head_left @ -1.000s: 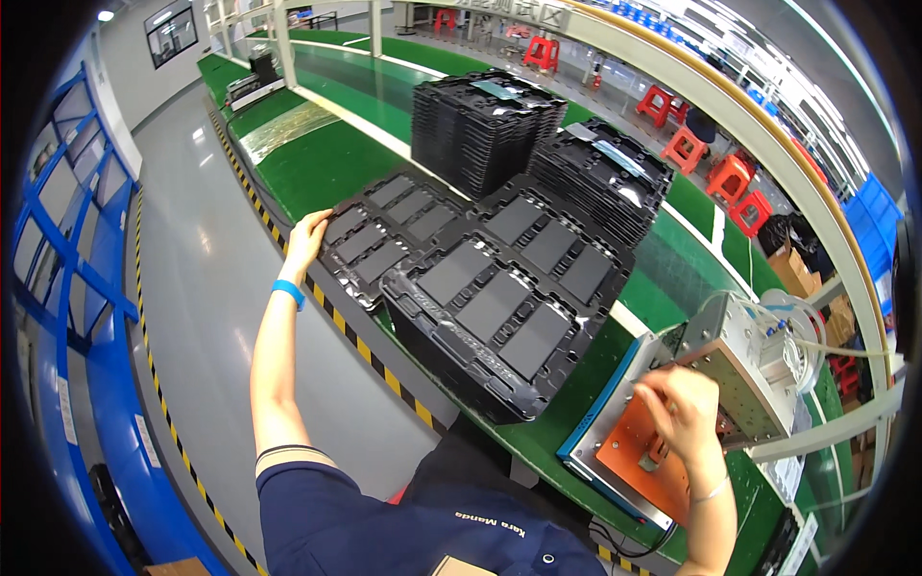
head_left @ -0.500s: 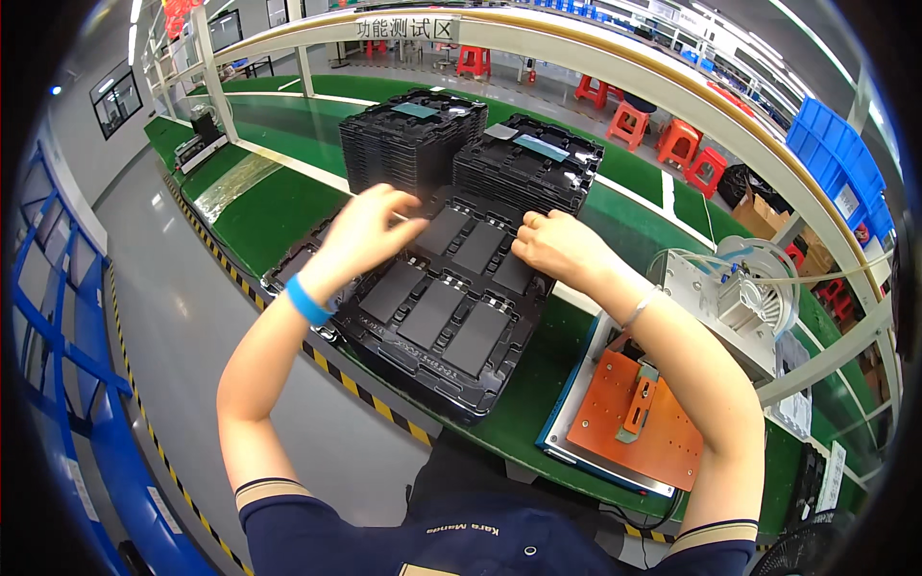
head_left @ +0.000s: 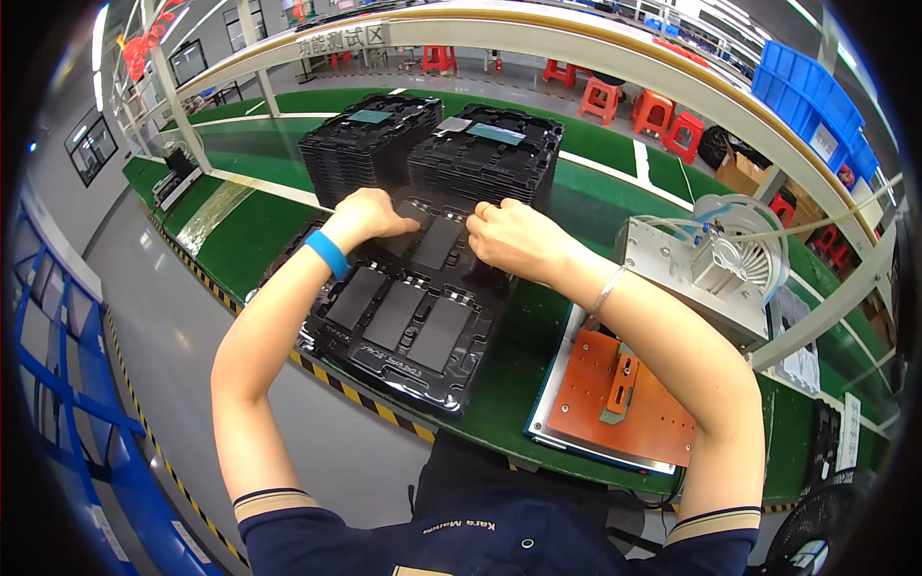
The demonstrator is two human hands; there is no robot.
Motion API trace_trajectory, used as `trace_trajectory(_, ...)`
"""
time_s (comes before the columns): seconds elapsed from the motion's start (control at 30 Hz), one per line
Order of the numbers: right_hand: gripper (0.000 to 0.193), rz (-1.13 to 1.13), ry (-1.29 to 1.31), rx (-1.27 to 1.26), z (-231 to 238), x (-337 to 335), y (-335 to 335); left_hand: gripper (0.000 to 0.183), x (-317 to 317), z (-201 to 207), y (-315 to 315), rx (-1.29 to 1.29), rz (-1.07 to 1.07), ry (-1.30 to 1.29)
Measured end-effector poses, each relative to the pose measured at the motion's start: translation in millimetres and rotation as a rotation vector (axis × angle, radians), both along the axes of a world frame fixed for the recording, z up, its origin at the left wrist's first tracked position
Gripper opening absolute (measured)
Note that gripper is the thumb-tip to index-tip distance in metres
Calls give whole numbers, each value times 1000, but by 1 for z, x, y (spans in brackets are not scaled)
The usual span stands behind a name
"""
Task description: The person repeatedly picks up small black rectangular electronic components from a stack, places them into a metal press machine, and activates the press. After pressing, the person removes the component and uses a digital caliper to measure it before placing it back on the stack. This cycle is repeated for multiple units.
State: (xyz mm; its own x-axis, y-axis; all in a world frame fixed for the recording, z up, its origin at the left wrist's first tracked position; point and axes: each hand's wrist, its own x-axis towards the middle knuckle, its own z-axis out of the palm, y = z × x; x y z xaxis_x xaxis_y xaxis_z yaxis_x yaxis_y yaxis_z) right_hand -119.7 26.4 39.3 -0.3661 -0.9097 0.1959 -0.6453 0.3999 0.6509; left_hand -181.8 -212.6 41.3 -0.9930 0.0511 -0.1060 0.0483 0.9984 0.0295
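Observation:
A black moulded tray [head_left: 423, 382] holds several flat dark grey rectangular panels [head_left: 396, 315] in two rows, on what looks like a stack of trays. My left hand [head_left: 363, 217] is at the far left of this tray, fingers curled and thumb pointing right beside a far-row panel. My right hand [head_left: 514, 238] is closed at the far right of the tray, fingertips bent down next to the middle far panel [head_left: 438, 241]. Both hands hide part of the far row, and what the fingertips grip cannot be made out.
Two tall stacks of black trays, a left stack [head_left: 355, 154] and a right stack [head_left: 490, 163], stand behind on the green bench [head_left: 254, 221]. To the right are an orange fixture plate [head_left: 586, 403] and a silver machine [head_left: 663, 278]. A white rail [head_left: 538, 50] crosses above.
My left hand, fingers apart above the tray before, has come down and curled at its far left. My right hand stays closed at the far right. The whole view has shifted.

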Motion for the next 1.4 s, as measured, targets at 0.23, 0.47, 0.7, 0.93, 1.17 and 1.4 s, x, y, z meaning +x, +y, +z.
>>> trace_trajectory(0.23,35,13,-14,-418,20,113,78,40,20,16,-1,697,-216,-108)
trace_trajectory(0.47,35,-349,-106,-654,-44,232,156,41,38,3,68,790,-289,-646)
trace_trajectory(0.7,32,-647,-354,-907,-75,254,157,28,81,27,107,285,-602,293)
trace_trajectory(0.93,24,-573,-424,-1003,-70,221,173,57,178,-23,195,388,-1617,-35)
trace_trajectory(1.17,29,-593,-387,-906,-78,217,173,76,182,-45,203,182,-1744,-150)
trace_trajectory(1.4,36,-651,-414,-929,-76,214,171,76,182,-42,203,97,-1748,-146)
